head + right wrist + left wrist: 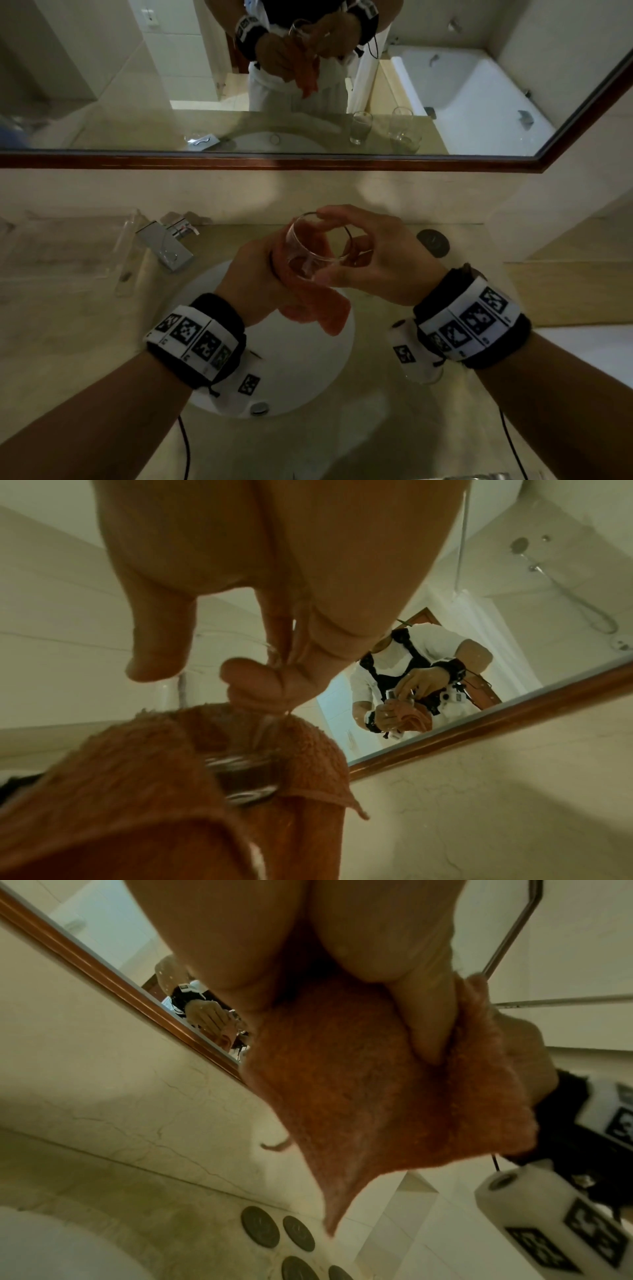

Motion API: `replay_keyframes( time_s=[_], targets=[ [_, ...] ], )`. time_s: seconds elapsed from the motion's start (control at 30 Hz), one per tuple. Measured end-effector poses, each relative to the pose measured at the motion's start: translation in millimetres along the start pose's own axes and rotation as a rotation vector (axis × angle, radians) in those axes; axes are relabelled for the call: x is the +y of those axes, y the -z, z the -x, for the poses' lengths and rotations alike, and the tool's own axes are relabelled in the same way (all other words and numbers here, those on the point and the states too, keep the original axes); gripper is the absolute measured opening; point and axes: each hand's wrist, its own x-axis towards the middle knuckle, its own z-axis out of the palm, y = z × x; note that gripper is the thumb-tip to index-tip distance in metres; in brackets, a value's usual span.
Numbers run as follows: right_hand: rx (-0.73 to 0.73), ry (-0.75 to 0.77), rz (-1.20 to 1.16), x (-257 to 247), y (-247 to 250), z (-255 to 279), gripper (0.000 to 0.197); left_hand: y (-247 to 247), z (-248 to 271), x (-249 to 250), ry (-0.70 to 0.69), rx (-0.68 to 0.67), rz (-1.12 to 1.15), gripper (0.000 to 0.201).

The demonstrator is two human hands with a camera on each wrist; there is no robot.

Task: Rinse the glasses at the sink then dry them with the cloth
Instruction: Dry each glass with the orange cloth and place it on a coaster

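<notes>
A clear glass (308, 255) is held tilted above the white sink (209, 301), its mouth facing me. My left hand (270, 274) grips an orange cloth (323, 313) wrapped around the glass's base and side; a corner of the cloth hangs down. My right hand (334, 245) pinches the rim between thumb and fingers. In the left wrist view the cloth (377, 1096) is bunched under my fingers (428, 1015). In the right wrist view the glass (240, 772) shows inside the cloth (120, 791), under my fingertips (260, 680).
A chrome faucet (164, 245) stands at the sink's back left. A dark round coaster (433, 242) lies on the counter at the back right, and several coasters (260, 1226) show in the left wrist view. The mirror (308, 161) reflects two more glasses (360, 126) on the counter.
</notes>
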Motion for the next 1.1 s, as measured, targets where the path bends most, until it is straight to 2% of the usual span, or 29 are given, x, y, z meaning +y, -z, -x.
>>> replay_keyframes(
  time_s=[0.13,0.2,0.3,0.43,0.5,0.63,0.73,0.8,0.87,0.93,1.0,1.1],
  targets=[
    [0.198,-0.11,0.073,-10.9,-18.0,2.4,0.084,-9.0,0.0,4.4,-0.024,0.083,-0.028,0.059],
    [0.228,-0.161,0.082,-16.7,-21.9,1.0,0.082,-12.0,-0.5,5.4,-0.02,0.089,-0.004,0.054],
    [0.154,-0.167,0.07,-16.3,-11.3,-3.0,0.078,-8.3,-1.6,4.8,-0.019,0.052,-0.011,0.057],
    [0.011,-0.023,-0.026,-10.7,7.2,-4.1,0.084,0.9,-8.4,9.1,0.031,-0.057,-0.02,0.047],
    [-0.008,0.004,-0.067,-10.8,8.8,-4.2,0.082,2.0,-8.0,12.5,0.011,-0.053,-0.02,0.046],
    [0.14,-0.054,-0.059,-16.0,3.3,-3.0,0.078,-1.6,-7.8,9.8,-0.045,0.039,0.03,0.042],
    [0.271,-0.114,0.05,-20.0,-15.7,-1.2,0.079,-10.6,-7.2,9.0,-0.082,0.099,0.002,0.054],
    [0.315,-0.152,0.053,-22.0,-24.1,-1.3,0.082,-12.5,-6.0,8.6,-0.095,0.132,-0.025,0.049],
    [0.268,-0.142,0.004,-19.6,-22.7,-2.6,0.082,-9.2,-7.7,4.5,-0.081,0.121,0.012,0.051],
    [0.159,-0.114,-0.112,-15.2,-12.3,-4.0,0.081,-2.5,-9.7,2.7,-0.067,0.085,0.049,0.054],
    [0.073,-0.066,-0.19,-10.6,-1.2,-4.6,0.079,2.8,-11.5,2.5,-0.041,0.076,0.105,0.045],
    [0.058,-0.003,-0.205,-8.3,6.3,-4.9,0.077,6.4,-15.0,2.1,-0.048,0.062,0.029,0.045]
  ],
)
